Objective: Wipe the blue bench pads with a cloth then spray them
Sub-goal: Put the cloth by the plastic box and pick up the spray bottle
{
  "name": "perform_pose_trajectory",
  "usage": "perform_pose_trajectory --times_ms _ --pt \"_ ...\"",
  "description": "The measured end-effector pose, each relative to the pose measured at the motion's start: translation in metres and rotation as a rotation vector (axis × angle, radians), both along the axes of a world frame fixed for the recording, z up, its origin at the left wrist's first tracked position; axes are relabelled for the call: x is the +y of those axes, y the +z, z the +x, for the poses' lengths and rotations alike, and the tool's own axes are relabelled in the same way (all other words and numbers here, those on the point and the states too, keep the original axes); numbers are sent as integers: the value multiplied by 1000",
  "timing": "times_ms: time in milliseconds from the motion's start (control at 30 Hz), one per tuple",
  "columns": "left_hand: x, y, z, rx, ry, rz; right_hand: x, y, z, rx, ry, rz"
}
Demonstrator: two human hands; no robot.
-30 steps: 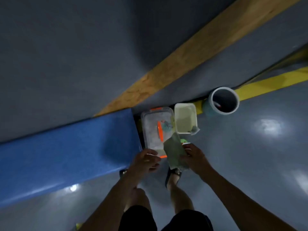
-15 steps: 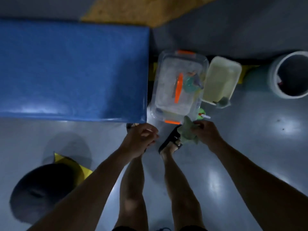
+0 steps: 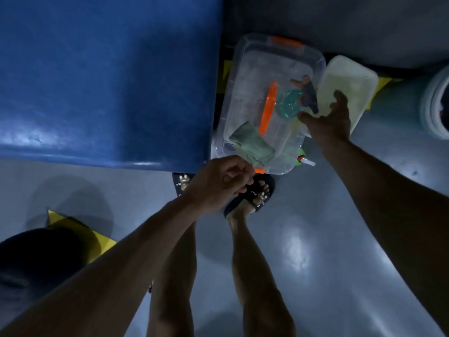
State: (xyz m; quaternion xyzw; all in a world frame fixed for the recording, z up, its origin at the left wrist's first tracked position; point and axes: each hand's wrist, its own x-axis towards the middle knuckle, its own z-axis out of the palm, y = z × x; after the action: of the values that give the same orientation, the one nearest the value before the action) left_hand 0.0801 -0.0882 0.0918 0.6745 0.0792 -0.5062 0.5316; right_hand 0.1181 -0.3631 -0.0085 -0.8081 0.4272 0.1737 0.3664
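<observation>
The blue bench pad (image 3: 109,81) fills the upper left. Right of its end stands a clear plastic box (image 3: 313,57) with orange latches. A folded green cloth (image 3: 252,144) lies over the box's near-left corner, with no hand on it. Inside the box lies a teal spray bottle (image 3: 289,103) with a dark trigger. My right hand (image 3: 328,120) reaches over the box's right wall, its fingertips at the bottle and its thumb spread apart. My left hand (image 3: 218,183) hangs loosely curled just in front of the box and holds nothing.
A pale lid (image 3: 352,86) leans against the box's right side. A white bucket (image 3: 435,105) stands at the far right. A small green bottle with a white nozzle (image 3: 303,161) lies by the box. A dark round object (image 3: 36,259) sits lower left. My sandalled feet stand below the box.
My right hand has let go of the green cloth, which now lies on the box's corner, and has moved up into the box to the spray bottle. The left hand stays put.
</observation>
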Motion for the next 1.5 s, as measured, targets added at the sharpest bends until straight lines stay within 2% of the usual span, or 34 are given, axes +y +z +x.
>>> perform_pose_trajectory --times_ms 100,300,500,633,733,900,1000,1100,1333,1500 --pt "0 -5 12 -20 5 -24 2 -13 22 -115 44 96" --pt "0 -7 25 -83 38 -40 12 -21 11 -160 263 35" --pt "1 8 53 -213 164 -13 26 42 -15 -164 307 250" --pt "3 17 72 -420 -1 43 49 89 -22 -167 440 408" --pt "2 30 80 -483 -122 13 66 117 -17 -204 474 514" --pt "8 52 93 -607 -124 24 81 144 -2 -299 436 615" --pt "14 66 98 -596 -52 -21 90 155 4 -407 349 666" --pt "16 77 97 -567 17 -96 99 160 9 -410 304 736" --pt "36 82 83 -459 111 -143 107 169 16 -334 526 832" --pt "56 89 72 -371 167 -181 127 174 7 -318 544 872"
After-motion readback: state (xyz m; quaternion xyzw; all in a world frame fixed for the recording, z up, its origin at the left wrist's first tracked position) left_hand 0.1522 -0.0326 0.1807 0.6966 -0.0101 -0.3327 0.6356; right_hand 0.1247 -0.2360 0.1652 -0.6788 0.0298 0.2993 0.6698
